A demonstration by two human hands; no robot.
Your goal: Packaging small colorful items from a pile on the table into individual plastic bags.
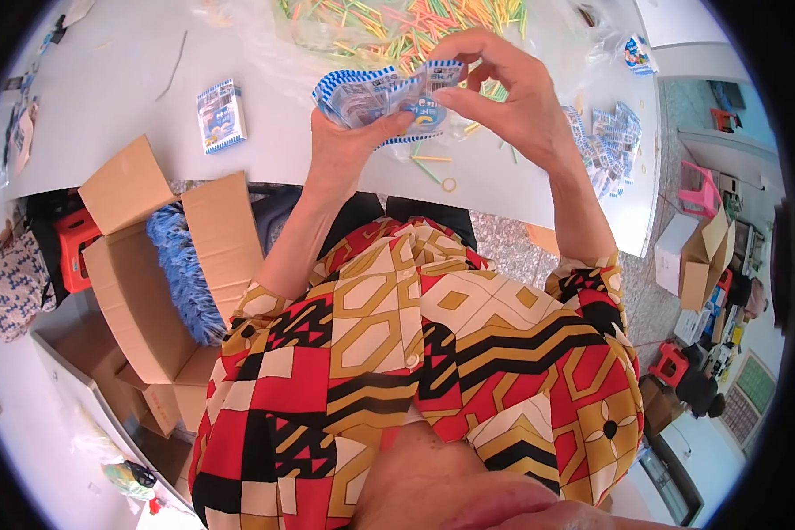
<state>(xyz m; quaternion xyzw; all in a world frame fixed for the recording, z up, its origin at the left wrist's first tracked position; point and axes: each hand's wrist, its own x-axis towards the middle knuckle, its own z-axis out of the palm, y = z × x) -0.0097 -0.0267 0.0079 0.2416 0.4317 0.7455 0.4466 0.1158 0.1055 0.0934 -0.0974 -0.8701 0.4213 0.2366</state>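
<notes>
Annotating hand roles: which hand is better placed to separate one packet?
Likely the right hand: its thumb and fingertips are at the right end of the blue-and-white packets, while the left hand holds them.

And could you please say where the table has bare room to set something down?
The table is bare between the lone packet on the left and the left hand, and left of that packet. It is crowded beyond the hands, with coloured sticks, and beside the right hand, with loose packets.
</notes>
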